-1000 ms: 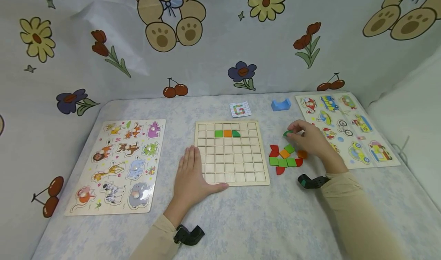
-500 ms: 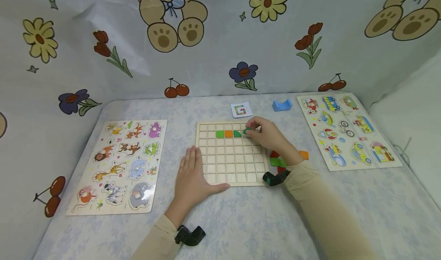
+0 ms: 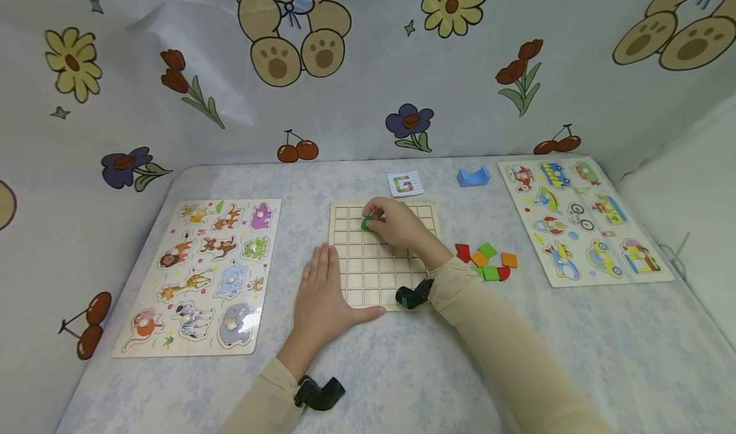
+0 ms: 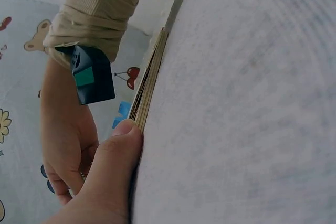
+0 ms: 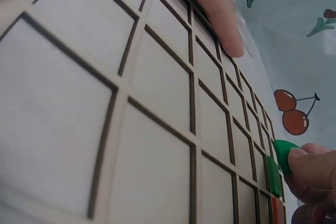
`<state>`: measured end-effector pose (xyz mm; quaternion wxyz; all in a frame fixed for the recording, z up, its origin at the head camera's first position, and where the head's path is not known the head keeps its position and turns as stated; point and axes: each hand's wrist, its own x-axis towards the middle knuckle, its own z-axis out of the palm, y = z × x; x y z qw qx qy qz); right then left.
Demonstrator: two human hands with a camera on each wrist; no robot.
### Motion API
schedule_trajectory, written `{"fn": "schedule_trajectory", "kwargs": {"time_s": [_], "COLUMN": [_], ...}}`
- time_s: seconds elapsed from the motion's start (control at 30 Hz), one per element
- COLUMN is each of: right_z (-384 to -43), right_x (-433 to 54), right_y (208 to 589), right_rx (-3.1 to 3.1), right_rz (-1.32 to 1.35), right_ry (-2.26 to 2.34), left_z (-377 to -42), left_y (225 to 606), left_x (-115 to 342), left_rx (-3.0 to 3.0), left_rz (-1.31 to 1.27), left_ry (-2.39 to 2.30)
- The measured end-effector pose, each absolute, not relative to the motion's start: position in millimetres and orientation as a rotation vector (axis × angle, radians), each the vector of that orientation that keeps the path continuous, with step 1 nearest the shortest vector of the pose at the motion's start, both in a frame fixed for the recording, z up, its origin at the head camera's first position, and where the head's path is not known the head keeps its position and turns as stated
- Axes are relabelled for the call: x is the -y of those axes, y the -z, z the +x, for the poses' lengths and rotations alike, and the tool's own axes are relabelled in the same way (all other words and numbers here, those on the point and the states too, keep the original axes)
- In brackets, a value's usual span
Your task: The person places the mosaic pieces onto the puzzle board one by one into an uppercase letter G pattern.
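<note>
Leftward across the board (image 3: pixel 356 264), the right hand (image 3: pixel 397 223) has carried the green piece (image 5: pixel 284 156) from the far right cells, where it was half a second ago, to near the far left corner. Its thumb and fingertips are clamped on the piece, just beside the green square (image 5: pixel 273 176) that adjoins the orange square (image 5: pixel 276 211); whether it touches the board I cannot tell. At the board's left edge, the left hand (image 3: pixel 321 293) lies with fingers straight, gripping nothing, thumb along the near edge. Loose pieces (image 3: pixel 490 273) lie right of the board; the card (image 3: pixel 405 183) lies beyond it. Placing the piece seems the step in hand; the next move calls for squaring it to a cell before release.
</note>
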<state>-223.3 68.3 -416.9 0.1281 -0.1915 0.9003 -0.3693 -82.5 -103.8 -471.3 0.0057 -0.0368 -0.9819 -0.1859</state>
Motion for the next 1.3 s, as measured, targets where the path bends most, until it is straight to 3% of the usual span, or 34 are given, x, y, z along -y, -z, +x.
{"fn": "schedule_trajectory", "kwargs": {"time_s": [0.5,1.3], "right_z": [-221,-211], "right_x": [-41,-57], "right_y": [420,412], "right_rx": [-2.722,-2.758], "right_rz": [-0.558,-0.62], "right_ry": [0.883,0.795], "left_z": [-82,-82], "left_y": [471,469], "left_x": [103,103], "left_rx": [3.06,3.068], "left_rz": [-0.133,-0.114], "left_ry": [0.596,0.603]}}
